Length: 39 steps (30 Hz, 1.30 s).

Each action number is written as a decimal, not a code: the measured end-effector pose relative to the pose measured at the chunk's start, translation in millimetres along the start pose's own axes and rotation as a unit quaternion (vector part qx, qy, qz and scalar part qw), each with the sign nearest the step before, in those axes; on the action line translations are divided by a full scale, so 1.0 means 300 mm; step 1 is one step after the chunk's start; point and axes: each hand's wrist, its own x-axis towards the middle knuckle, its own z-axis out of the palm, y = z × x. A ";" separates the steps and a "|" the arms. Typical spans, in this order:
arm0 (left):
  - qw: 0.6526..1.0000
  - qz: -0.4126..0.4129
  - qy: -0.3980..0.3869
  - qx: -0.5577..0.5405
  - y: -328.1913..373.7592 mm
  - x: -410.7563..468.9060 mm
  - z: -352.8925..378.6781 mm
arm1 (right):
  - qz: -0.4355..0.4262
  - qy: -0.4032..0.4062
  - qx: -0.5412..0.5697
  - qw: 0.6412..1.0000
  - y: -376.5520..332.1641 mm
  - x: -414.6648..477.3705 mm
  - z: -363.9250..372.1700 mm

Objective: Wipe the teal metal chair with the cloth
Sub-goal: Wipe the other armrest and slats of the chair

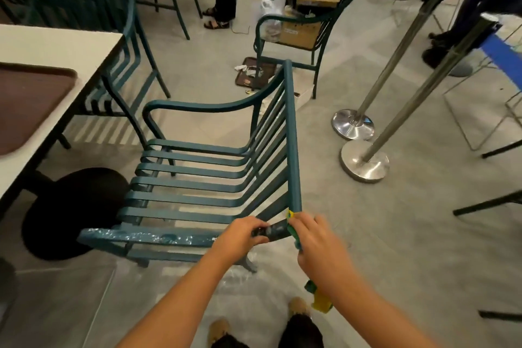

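Our left hand (243, 237) is curled round the near back corner of the teal chair (186, 186), bracing it. Our right hand (316, 240) grips the green-and-yellow cloth (292, 227), pressed on the near end of the top rail (292, 135); a tail of cloth hangs below the wrist. The chair stands on the floor just beside the white tabletop (56, 45), its back toward us.

Progress:
- The near armrest (147, 236) shows wet streaks and droplets, so we judge it wiped.
- The top rail looks dry beyond the cloth, so that pass is only starting.
- The seat slats (195, 159), back slats (271, 133) and far armrest (197, 106) show no sheen and are likely left to do.
- The legs are mostly hidden; we can't tell.

Our call: early, well under half.
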 end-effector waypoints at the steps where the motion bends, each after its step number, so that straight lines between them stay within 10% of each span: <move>1: 1.000 0.005 0.000 -0.001 -0.002 0.000 -0.001 | 0.006 -0.002 -0.019 1.000 -0.011 -0.006 0.010; 14: 0.999 0.016 0.006 -0.048 -0.022 0.013 0.003 | 0.109 -0.027 0.010 0.994 -0.082 0.029 -0.042; 39: 0.984 -0.046 0.026 -0.169 -0.050 0.006 0.037 | -0.116 -0.146 -0.089 0.978 0.030 0.207 -0.129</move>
